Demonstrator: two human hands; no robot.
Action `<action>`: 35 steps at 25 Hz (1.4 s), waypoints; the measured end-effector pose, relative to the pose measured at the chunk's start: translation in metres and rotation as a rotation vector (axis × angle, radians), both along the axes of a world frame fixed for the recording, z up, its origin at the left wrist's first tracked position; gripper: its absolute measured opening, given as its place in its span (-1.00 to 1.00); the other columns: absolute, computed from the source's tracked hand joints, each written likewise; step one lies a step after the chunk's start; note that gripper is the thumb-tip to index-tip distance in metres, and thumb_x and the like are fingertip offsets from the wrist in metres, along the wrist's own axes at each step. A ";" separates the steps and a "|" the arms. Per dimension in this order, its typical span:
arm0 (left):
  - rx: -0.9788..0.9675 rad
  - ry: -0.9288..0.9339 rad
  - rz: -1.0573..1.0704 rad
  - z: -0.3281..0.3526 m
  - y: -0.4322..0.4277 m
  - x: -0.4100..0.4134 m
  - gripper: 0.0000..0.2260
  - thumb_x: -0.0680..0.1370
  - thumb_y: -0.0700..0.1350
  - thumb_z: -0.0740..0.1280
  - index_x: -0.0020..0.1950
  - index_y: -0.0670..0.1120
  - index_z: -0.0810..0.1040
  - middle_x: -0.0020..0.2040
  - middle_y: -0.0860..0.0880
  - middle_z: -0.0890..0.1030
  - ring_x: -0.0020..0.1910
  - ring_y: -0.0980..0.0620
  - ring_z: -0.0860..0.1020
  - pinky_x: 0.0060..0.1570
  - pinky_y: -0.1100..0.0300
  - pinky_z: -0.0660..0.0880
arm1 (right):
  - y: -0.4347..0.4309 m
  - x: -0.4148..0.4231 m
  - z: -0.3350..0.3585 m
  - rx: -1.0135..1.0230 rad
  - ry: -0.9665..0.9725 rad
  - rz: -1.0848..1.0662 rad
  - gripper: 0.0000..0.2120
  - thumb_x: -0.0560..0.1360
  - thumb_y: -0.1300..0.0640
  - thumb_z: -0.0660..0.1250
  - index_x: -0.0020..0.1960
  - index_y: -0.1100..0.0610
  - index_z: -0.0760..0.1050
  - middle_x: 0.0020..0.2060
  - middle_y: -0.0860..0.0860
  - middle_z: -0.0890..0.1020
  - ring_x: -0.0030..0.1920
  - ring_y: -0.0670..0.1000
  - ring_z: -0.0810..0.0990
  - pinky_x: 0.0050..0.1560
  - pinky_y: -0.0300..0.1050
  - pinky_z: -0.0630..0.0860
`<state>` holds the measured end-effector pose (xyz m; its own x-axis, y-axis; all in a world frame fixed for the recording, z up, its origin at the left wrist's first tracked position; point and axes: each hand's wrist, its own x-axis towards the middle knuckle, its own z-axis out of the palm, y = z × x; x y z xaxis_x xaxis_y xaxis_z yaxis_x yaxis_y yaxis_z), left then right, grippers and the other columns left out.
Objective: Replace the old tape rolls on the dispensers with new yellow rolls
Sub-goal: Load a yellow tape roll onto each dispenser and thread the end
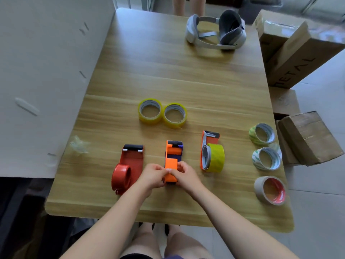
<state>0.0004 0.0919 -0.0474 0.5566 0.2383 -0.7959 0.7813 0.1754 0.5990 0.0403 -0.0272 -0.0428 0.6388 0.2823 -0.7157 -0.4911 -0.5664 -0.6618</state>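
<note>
Three tape dispensers lie in a row near the table's front. The red dispenser (127, 169) on the left carries no roll. The middle one, an orange and purple dispenser (172, 157), also shows no roll; my left hand (154, 175) and my right hand (183, 173) both grip its near end, fingers curled round the orange part. The orange dispenser (210, 152) on the right holds a yellow-green roll. Two new yellow rolls (162, 113) lie flat side by side beyond the dispensers.
Three used rolls (266, 157) stand along the table's right edge: two greenish, one with a red core. A crumpled wad of clear tape (78, 144) lies at the left edge. A white headset (216, 30) sits at the far end. Cardboard boxes (298, 53) stand right of the table.
</note>
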 end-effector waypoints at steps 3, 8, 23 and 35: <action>-0.022 0.008 0.039 0.001 0.016 -0.004 -0.81 0.52 -0.23 0.34 -0.30 -0.17 0.49 -0.25 -0.16 0.53 -0.24 -0.02 0.55 -0.33 0.16 0.59 | 0.021 0.023 0.009 -0.278 -0.158 0.131 -0.81 0.43 -0.01 0.32 -0.27 0.09 0.48 -0.34 0.00 0.53 -0.20 0.05 0.52 -0.20 -0.12 0.42; -0.033 -0.011 0.009 -0.003 0.025 -0.010 -0.89 0.51 -0.18 0.36 -0.23 -0.09 0.55 -0.25 -0.07 0.58 -0.23 0.01 0.54 -0.23 0.21 0.50 | 0.058 0.108 0.022 -0.378 -0.558 0.138 -0.77 0.45 0.05 0.31 0.07 0.10 0.53 0.09 0.11 0.55 0.13 0.14 0.52 0.08 -0.04 0.45; -0.070 -0.084 0.079 -0.006 0.011 -0.008 -0.81 0.48 -0.27 0.37 0.07 -0.30 0.55 -0.10 -0.18 0.61 -0.18 -0.03 0.54 -0.03 0.13 0.49 | 0.048 0.152 0.017 -0.224 -0.350 -0.032 -0.90 0.34 0.09 0.48 -0.25 0.07 0.58 -0.16 0.08 0.59 -0.04 0.11 0.52 -0.01 -0.08 0.47; -0.110 -0.222 0.256 0.019 0.010 0.016 -0.92 0.50 -0.29 0.33 -0.06 -0.29 0.56 -0.21 -0.17 0.61 -0.28 -0.02 0.55 -0.22 0.21 0.53 | -0.021 0.038 0.049 0.300 0.337 -0.507 -0.84 0.32 0.16 0.39 -0.11 0.12 0.53 -0.20 0.13 0.63 -0.32 0.07 0.54 -0.19 -0.10 0.43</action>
<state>0.0164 0.1022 -0.0280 0.6527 0.3117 -0.6905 0.5564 0.4215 0.7161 0.0787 -0.0486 0.0057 0.5006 0.2239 -0.8362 -0.8544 -0.0274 -0.5189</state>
